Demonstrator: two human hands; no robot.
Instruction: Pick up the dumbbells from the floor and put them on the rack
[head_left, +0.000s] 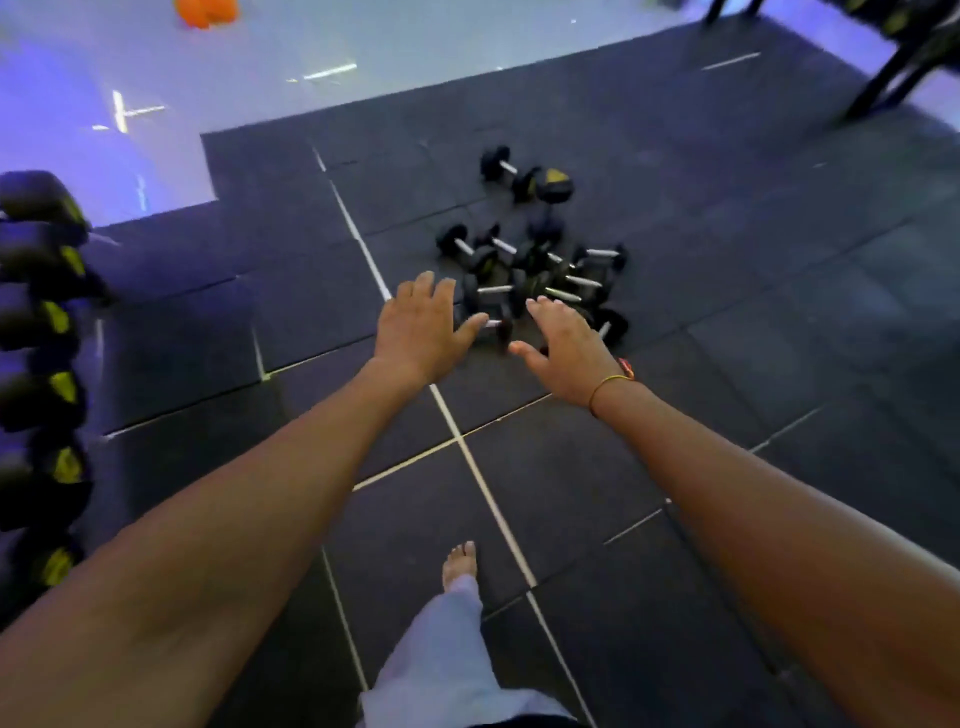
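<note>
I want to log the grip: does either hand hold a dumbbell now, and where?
Nothing is held. The left hand and right hand are open, reaching toward the dumbbells on the floor.

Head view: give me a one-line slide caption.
Left hand and right hand, both open, reach toward dumbbells piled on the black floor mats.

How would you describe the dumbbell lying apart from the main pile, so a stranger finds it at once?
Start at the pile of dumbbells on the dark floor mats. Look just beyond it, away from the person. That dumbbell lies apart from the pile, beside a yellow-marked weight.
</note>
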